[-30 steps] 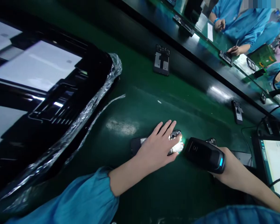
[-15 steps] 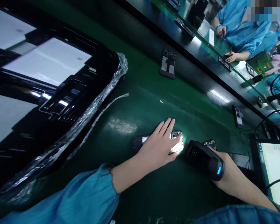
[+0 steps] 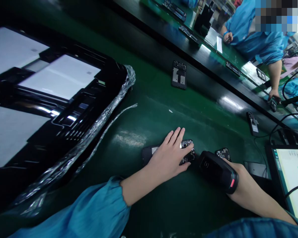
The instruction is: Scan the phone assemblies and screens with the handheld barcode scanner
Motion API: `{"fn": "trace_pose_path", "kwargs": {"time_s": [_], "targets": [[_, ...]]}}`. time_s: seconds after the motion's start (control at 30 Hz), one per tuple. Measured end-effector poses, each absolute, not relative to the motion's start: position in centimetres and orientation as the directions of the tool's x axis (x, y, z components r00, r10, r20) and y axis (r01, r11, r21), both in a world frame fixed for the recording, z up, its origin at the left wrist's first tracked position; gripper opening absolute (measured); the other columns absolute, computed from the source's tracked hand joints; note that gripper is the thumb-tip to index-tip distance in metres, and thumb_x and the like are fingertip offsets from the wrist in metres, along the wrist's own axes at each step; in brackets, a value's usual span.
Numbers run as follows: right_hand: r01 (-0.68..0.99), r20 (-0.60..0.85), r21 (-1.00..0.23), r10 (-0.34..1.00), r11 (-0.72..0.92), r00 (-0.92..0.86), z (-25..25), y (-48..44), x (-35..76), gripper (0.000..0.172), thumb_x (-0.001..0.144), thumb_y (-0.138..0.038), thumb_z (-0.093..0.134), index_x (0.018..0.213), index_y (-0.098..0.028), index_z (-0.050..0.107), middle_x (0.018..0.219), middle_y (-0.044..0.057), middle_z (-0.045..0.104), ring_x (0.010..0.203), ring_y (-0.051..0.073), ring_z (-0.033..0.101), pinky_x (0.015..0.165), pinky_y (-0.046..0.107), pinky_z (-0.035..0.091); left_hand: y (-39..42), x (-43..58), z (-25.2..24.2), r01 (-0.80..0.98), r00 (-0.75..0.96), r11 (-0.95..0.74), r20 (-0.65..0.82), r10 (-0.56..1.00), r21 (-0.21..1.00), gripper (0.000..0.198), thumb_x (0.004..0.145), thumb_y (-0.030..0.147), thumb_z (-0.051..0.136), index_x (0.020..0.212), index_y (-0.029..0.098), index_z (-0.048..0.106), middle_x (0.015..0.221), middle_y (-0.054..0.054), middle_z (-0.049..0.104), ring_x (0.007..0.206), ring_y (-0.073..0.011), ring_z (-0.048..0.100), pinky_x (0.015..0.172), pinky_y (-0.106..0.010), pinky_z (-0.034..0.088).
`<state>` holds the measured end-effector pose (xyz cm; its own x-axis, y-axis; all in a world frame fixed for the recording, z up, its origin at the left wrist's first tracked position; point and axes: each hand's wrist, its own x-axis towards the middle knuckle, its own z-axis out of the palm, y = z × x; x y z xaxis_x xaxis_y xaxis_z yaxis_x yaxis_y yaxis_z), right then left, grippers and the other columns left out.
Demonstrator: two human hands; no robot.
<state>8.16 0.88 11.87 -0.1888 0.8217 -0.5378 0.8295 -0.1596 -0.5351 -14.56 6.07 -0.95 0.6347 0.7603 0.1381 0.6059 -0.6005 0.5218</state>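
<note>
My left hand [image 3: 170, 152] lies palm down across an opened phone [image 3: 187, 158], its fingers spread over the phone's far edge. The circuit board shows at the phone's right end, while its middle is hidden under the hand. In my right hand [image 3: 238, 175] is a black handheld barcode scanner [image 3: 215, 168], its head facing the board end of the phone from a short way off. A red light glows at the scanner's rear. Most of the right hand's fingers are hidden behind it. Another opened phone [image 3: 223, 153] lies just beyond the scanner.
At left a black tray [image 3: 109, 71] wrapped in clear film holds white-covered parts. Another opened phone [image 3: 178, 75] lies near the dark ledge [image 3: 159, 43], and one more phone [image 3: 252, 123] lies farther right. A monitor [image 3: 290, 178] and cables stand at right. Co-workers in blue sit across the line.
The bright light on the phone has gone out, and the scanner's rear light has turned from blue to red. Both my hands stay nearly still. A co-worker's hand has moved to a phone across the line.
</note>
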Motion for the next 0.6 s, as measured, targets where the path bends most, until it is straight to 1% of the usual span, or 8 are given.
{"fn": "trace_pose_path", "kwargs": {"time_s": [0.13, 0.2, 0.3, 0.33, 0.4, 0.5, 0.6], "targets": [[0.791, -0.537, -0.573, 0.827, -0.213, -0.166, 12.3, 1.0, 8.1, 0.024, 0.069, -0.005, 0.060, 0.082, -0.024, 0.056, 0.081, 0.002, 0.068, 0.069, 0.022, 0.065, 0.062, 0.033, 0.053, 5.9, -14.5, -1.1, 0.608, 0.628, -0.604, 0.153, 0.763, 0.514, 0.056, 0.088, 0.049, 0.061, 0.138, 0.026, 0.049, 0.166, -0.011, 0.014, 0.150, -0.0415, 0.012, 0.117, -0.060, 0.024], [0.774, -0.537, -0.584, 0.832, -0.246, -0.141, 12.7, 1.6, 8.1, 0.019, 0.072, -0.009, 0.063, 0.083, -0.024, 0.056, 0.079, 0.001, 0.067, 0.066, 0.020, 0.062, 0.059, 0.031, 0.052, 5.7, -14.2, -1.3, 0.622, 0.619, -0.600, 0.153, 0.770, 0.503, 0.057, 0.088, 0.050, 0.060, 0.138, 0.026, 0.049, 0.165, -0.012, 0.017, 0.150, -0.0422, 0.013, 0.117, -0.061, 0.025], [0.794, -0.564, -0.546, 0.818, -0.267, -0.112, 13.4, 3.2, 7.9, 0.011, 0.079, -0.021, 0.066, 0.084, -0.024, 0.057, 0.068, -0.004, 0.061, 0.057, 0.016, 0.054, 0.050, 0.027, 0.045, 5.3, -13.8, -1.5, 0.659, 0.599, -0.587, 0.144, 0.788, 0.471, 0.058, 0.087, 0.051, 0.061, 0.137, 0.025, 0.051, 0.163, -0.014, 0.023, 0.149, -0.0450, 0.016, 0.116, -0.065, 0.024], [0.810, -0.568, -0.528, 0.815, -0.255, -0.114, 13.7, 3.8, 7.7, 0.010, 0.079, -0.023, 0.066, 0.083, -0.024, 0.057, 0.065, -0.005, 0.059, 0.056, 0.015, 0.052, 0.049, 0.025, 0.043, 5.2, -13.6, -1.5, 0.670, 0.592, -0.582, 0.142, 0.793, 0.461, 0.057, 0.086, 0.050, 0.062, 0.137, 0.025, 0.052, 0.163, -0.014, 0.024, 0.148, -0.0460, 0.016, 0.115, -0.066, 0.024], [0.839, -0.572, -0.499, 0.810, -0.217, -0.130, 14.1, 5.2, 7.1, 0.010, 0.077, -0.022, 0.067, 0.080, -0.022, 0.058, 0.064, -0.006, 0.058, 0.057, 0.013, 0.050, 0.051, 0.024, 0.042, 5.0, -13.4, -1.3, 0.684, 0.583, -0.576, 0.139, 0.800, 0.448, 0.056, 0.085, 0.048, 0.064, 0.134, 0.025, 0.054, 0.162, -0.016, 0.027, 0.147, -0.0468, 0.019, 0.113, -0.068, 0.025], [0.861, -0.583, -0.478, 0.797, -0.176, -0.161, 14.4, 6.7, 6.3, 0.009, 0.075, -0.020, 0.067, 0.080, -0.021, 0.059, 0.068, -0.006, 0.059, 0.059, 0.012, 0.049, 0.055, 0.025, 0.043, 5.0, -13.3, -0.9, 0.689, 0.582, -0.570, 0.127, 0.803, 0.448, 0.053, 0.083, 0.046, 0.068, 0.130, 0.023, 0.058, 0.159, -0.019, 0.031, 0.145, -0.0475, 0.025, 0.112, -0.067, 0.027], [0.868, -0.614, -0.463, 0.771, -0.176, -0.171, 14.3, 7.3, 6.1, 0.008, 0.077, -0.024, 0.066, 0.080, -0.020, 0.059, 0.066, -0.006, 0.056, 0.056, 0.012, 0.046, 0.055, 0.026, 0.042, 5.1, -13.3, -0.7, 0.687, 0.577, -0.564, 0.127, 0.807, 0.458, 0.053, 0.082, 0.046, 0.069, 0.127, 0.022, 0.059, 0.159, -0.018, 0.031, 0.144, -0.0467, 0.027, 0.112, -0.067, 0.028]]}}
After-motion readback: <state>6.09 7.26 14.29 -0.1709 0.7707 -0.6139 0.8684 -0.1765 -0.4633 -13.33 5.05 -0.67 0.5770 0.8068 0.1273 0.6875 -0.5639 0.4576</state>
